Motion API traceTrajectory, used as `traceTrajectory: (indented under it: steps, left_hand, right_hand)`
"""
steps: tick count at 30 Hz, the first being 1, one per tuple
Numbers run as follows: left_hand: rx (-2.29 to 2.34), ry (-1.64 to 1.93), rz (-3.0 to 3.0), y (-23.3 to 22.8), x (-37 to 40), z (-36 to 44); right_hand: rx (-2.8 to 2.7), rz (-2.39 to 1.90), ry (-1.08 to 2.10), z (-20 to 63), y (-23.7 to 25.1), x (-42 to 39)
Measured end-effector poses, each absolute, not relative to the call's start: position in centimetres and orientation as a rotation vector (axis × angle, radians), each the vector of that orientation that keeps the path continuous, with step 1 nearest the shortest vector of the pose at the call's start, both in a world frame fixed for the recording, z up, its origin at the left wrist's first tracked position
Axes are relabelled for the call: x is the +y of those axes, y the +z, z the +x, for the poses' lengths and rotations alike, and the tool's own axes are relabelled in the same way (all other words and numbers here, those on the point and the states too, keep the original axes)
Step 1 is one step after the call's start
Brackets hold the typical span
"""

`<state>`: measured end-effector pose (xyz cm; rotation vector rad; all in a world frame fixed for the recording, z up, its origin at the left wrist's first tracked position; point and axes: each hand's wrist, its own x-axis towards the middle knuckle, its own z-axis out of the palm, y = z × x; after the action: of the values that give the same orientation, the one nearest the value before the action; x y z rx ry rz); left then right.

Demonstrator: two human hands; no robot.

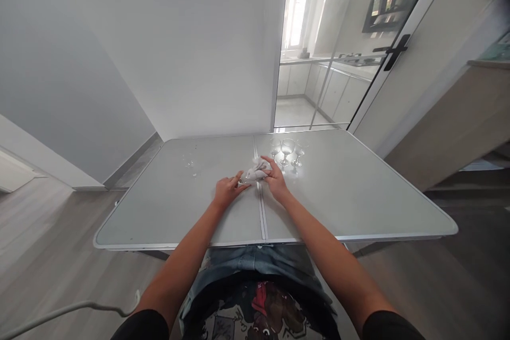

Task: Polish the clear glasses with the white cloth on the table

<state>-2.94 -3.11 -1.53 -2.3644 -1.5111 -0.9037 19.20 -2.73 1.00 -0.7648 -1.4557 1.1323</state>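
Note:
On the grey folding table (342, 196) my left hand (227, 189) and my right hand (275, 177) meet at a small bundle: a white cloth (257, 170) bunched around what looks like a clear glass lying between them. My left fingers pinch the near end, where a stem may be. My right hand cups the cloth at the far end. Just behind my right hand stand three clear stemmed glasses (287, 151), upright and close together.
Another small clear glass item (190, 163) lies on the table's left half. A seam (260, 196) runs down the tabletop's middle. A white wall stands behind the table, and a glass door with a black handle (394, 51) opens onto a kitchen at the right.

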Motion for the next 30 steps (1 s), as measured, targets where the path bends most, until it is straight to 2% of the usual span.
traceTrajectory:
  steps: [5, 9, 17, 20, 27, 30]
  left_hand:
    - [-1.482, -0.887, -2.393, -1.8, -3.0, -3.1]
    - [-1.449, -0.827, -2.474, -1.9, -2.8, -3.1]
    - [-1.522, -0.850, -2.410, -1.4, -2.8, -3.1]
    - [-1.498, -0.907, -2.419, -1.7, -2.9, -3.1]
    - [-1.499, -0.892, -2.428, -2.1, -2.8, -3.0]
    - [-1.475, -0.833, -2.478, -1.7, -2.7, -2.9]
  right_hand:
    - [-1.815, -0.773, 0.923, 19.1, 0.8, -3.2]
    - [-1.921, -0.809, 0.971, 19.1, -0.2, -2.5]
    - [-1.528, -0.776, 1.265, 19.3, 0.2, -1.8]
    - [-1.408, -0.790, 1.284, 19.7, 0.8, -2.3]
    - [-1.867, -0.802, 0.933, 19.3, 0.8, -2.9]
    - [-1.969, -0.867, 0.899, 19.3, 0.2, -2.6]
